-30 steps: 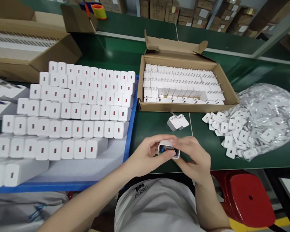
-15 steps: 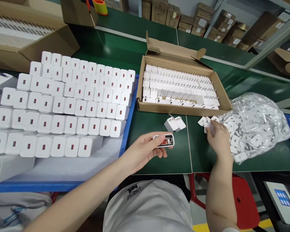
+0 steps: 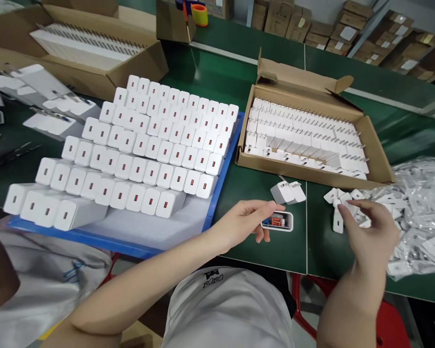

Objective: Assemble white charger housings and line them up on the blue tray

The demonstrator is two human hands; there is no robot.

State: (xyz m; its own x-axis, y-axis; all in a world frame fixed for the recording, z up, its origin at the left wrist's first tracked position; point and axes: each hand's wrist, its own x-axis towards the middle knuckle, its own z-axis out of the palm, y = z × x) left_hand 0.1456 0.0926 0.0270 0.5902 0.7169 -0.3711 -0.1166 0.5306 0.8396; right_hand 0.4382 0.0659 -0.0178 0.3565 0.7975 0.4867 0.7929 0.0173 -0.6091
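My left hand [image 3: 252, 220] grips an open white charger shell [image 3: 280, 221] with red and blue parts showing inside, just above the green table. My right hand [image 3: 366, 227] is closed in a pinch on a small white cover piece [image 3: 338, 221], lifted from the loose pile of white covers [image 3: 342, 198]. Two white plug pieces [image 3: 288, 192] lie on the table between my hands and the cardboard box.
A blue tray [image 3: 217, 193] holds several rows of finished white chargers [image 3: 148, 150]. An open cardboard box [image 3: 379, 150] holds rows of plug parts. A clear bag of covers [image 3: 424, 212] lies at the right. Another box [image 3: 130, 67] stands at the back left.
My right hand went from my left hand to the cover pile and came up pinching one cover. The left hand stays on the charger shell. The view has shifted left.
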